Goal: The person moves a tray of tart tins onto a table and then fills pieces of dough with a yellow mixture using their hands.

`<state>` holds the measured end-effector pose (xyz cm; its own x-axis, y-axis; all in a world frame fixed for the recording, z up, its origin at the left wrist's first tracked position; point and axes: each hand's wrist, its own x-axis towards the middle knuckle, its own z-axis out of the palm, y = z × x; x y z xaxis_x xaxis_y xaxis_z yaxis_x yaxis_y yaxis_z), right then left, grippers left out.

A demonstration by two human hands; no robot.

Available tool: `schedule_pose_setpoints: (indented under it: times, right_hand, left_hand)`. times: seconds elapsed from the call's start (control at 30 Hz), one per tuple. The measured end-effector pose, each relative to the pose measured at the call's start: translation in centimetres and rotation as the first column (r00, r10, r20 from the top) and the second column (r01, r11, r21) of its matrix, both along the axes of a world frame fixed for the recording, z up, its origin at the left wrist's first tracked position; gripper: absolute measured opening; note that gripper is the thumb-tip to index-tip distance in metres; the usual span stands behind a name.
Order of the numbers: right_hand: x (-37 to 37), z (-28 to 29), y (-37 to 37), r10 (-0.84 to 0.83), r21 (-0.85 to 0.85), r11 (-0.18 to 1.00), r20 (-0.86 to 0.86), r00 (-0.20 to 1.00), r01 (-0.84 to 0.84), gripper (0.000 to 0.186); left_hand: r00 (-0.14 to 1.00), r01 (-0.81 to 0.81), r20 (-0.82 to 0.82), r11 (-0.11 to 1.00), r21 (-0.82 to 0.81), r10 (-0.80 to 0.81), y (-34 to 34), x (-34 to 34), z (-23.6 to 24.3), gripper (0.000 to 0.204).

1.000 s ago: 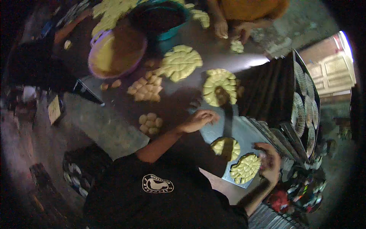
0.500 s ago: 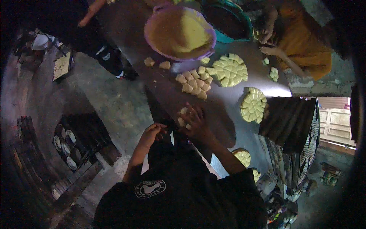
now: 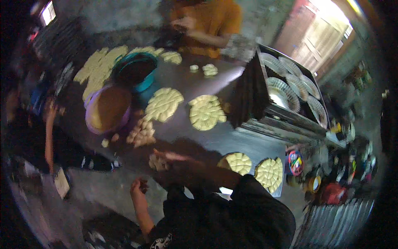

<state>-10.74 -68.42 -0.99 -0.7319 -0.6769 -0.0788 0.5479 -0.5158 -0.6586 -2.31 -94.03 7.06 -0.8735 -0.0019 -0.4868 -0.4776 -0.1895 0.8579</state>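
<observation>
My right hand (image 3: 174, 157) reaches over the near edge of the dark table and is smeared by motion. Beside and partly under it lies a small cluster of pale dough pieces (image 3: 157, 163). My left hand (image 3: 139, 185) hangs off the table's near side, its fingers loosely bent and apart, with nothing seen in it. Just beyond the right hand lies a group of tan dough pieces (image 3: 141, 133). Farther along are two round, scored pale dough clusters, a left one (image 3: 164, 104) and a right one (image 3: 206, 113). Two more, one left (image 3: 237, 162) and one right (image 3: 269, 174), lie at the near right.
A purple basin (image 3: 93, 124) and a teal basin (image 3: 145, 85) stand at the left of the table (image 3: 186, 143). Stacked dark trays (image 3: 265, 118) with fluted metal tins (image 3: 283, 94) are at the right. A person in orange (image 3: 226, 25) works across the table; another in dark clothes (image 3: 49, 137) is left.
The view has swung right, bringing the tins on the trays and the far side into sight. My right hand still stays by the small dough pieces; my left hand is lower and off the table.
</observation>
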Motion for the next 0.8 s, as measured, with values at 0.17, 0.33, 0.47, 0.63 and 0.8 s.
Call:
schedule_pose_setpoints:
  times: [0.17, 0.33, 0.47, 0.63, 0.8]
  right_hand:
    - [17.0, 9.2, 9.0, -0.239, -0.222, 0.909, 0.417, 0.877, 0.353, 0.07]
    - [30.9, 24.6, 24.0, -0.773, 0.085, 0.625, -0.066, 0.63, 0.776, 0.063]
    - [36.7, 33.7, 36.0, -0.95, 0.309, 0.051, -0.277, 0.141, 0.95, 0.057]
    - [37.1, 36.7, 51.2, -0.888, 0.574, -0.356, -0.454, -0.075, 0.737, 0.051]
    - [38.1, 34.6, 58.6, -0.914, 0.851, -0.352, -0.403, 0.053, 0.391, 0.075]
  left_hand:
    - [0.975, 0.223, 0.016, 0.974, 0.046, -0.223, 6.4, 1.2, -2.7, 0.025]
    - [0.85, 0.525, -0.003, 0.847, -0.085, -0.527, 16.1, 4.7, -3.8, 0.028]
    - [0.557, 0.771, -0.137, 0.572, -0.279, -0.819, 19.6, 5.0, -7.5, 0.03]
    - [0.486, 0.862, -0.168, 0.502, -0.073, -0.858, 24.2, 5.0, -7.0, 0.035]
    - [0.572, 0.82, -0.007, 0.572, -0.001, -0.82, 24.2, 2.9, -6.1, 0.037]
